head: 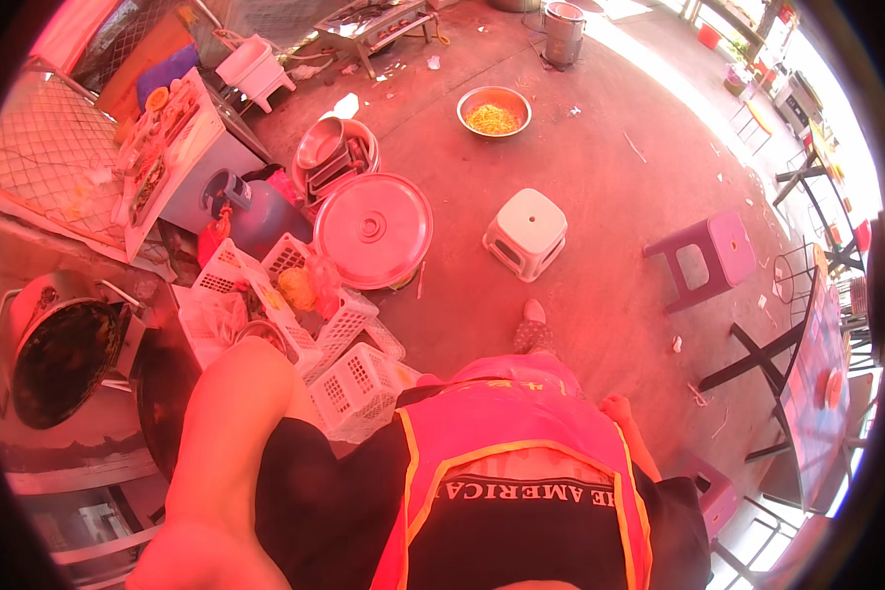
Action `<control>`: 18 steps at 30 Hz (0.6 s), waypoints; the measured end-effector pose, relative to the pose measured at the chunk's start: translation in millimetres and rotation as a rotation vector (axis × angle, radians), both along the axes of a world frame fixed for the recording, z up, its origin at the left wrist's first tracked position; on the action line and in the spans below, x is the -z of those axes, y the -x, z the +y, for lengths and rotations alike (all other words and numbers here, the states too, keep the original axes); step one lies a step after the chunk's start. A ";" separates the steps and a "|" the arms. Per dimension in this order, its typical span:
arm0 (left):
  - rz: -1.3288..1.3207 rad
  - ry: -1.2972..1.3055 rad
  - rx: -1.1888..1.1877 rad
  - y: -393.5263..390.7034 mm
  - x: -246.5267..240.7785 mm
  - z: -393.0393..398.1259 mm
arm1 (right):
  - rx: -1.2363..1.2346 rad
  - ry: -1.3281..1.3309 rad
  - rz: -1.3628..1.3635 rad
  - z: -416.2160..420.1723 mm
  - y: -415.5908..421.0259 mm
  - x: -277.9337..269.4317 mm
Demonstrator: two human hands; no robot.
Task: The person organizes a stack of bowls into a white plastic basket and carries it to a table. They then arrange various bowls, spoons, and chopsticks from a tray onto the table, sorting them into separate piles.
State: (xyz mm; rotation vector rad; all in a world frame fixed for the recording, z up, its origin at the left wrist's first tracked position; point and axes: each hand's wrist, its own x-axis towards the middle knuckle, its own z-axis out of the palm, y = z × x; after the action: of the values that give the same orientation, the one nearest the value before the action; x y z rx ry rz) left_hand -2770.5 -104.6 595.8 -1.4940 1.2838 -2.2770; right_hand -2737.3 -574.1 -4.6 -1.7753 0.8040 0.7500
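Note:
My left arm is bent at the elbow and comes up close to the camera. Only the base of my left hand shows at the bottom left; its fingers are cut off. Low at my right side hangs my right hand, fingers curled, with nothing visible in it. On the floor ahead stands a white plastic stool. Beyond it sits a metal bowl with yellow shredded food inside. White plastic baskets crowd the floor beside my left arm, one holding a yellow bundle.
A large round lid, metal basins and a gas cylinder stand at the left, before a cluttered table. Nearer is a big blackened pan. At the right are a purple stool and a table with black legs.

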 end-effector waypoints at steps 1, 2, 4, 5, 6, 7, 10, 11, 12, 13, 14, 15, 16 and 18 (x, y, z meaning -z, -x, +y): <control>0.018 0.002 0.010 -20.1 -3.7 -7.0 | -0.028 0.005 0.003 -5.7 -28.1 -1.1; 0.036 0.003 0.021 -41.8 -6.9 -13.7 | -0.051 0.014 -0.004 -12.0 -64.4 -1.5; 0.031 0.013 0.024 -83.4 -17.4 -27.3 | -0.075 0.033 -0.012 -31.2 -130.0 -6.3; -0.005 0.019 0.015 -103.7 -23.6 -33.5 | -0.073 0.039 -0.025 -39.4 -162.6 -9.4; -0.040 0.026 0.007 -123.1 -29.5 -38.4 | -0.064 0.043 -0.044 -46.2 -191.7 -12.6; -0.049 0.034 -0.007 -142.0 -30.8 -40.5 | -0.054 0.047 -0.069 -52.1 -219.8 -18.5; -0.070 0.052 -0.044 -193.3 -29.7 -38.8 | -0.038 0.049 -0.172 -57.5 -306.4 -36.5; -0.067 0.048 -0.077 -203.5 -28.6 -38.0 | -0.065 0.034 -0.198 -49.0 -333.2 -42.9; -0.064 0.045 -0.109 -213.3 -28.7 -36.7 | -0.098 0.013 -0.223 -38.6 -355.6 -48.7; -0.032 0.020 -0.059 -224.8 -27.2 -33.7 | -0.133 0.018 -0.220 -29.9 -373.7 -52.4; 0.000 -0.006 -0.013 -236.0 -25.7 -30.8 | -0.169 0.022 -0.219 -19.1 -392.2 -52.5; 0.031 -0.033 0.036 -247.8 -24.4 -26.5 | -0.204 0.026 -0.218 -7.1 -409.2 -52.2; 0.048 -0.034 0.083 -264.0 -19.2 -18.0 | -0.179 0.020 -0.206 -3.8 -418.3 -47.0; 0.105 -0.058 0.116 -287.8 -13.2 -1.0 | -0.216 -0.021 -0.141 21.2 -439.5 -30.6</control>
State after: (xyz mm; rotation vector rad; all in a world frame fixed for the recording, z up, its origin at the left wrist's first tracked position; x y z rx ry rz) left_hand -2482.7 -105.5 609.0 -1.5778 1.4884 -2.2351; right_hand -2297.9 -552.8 26.0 -1.8930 0.5146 0.7607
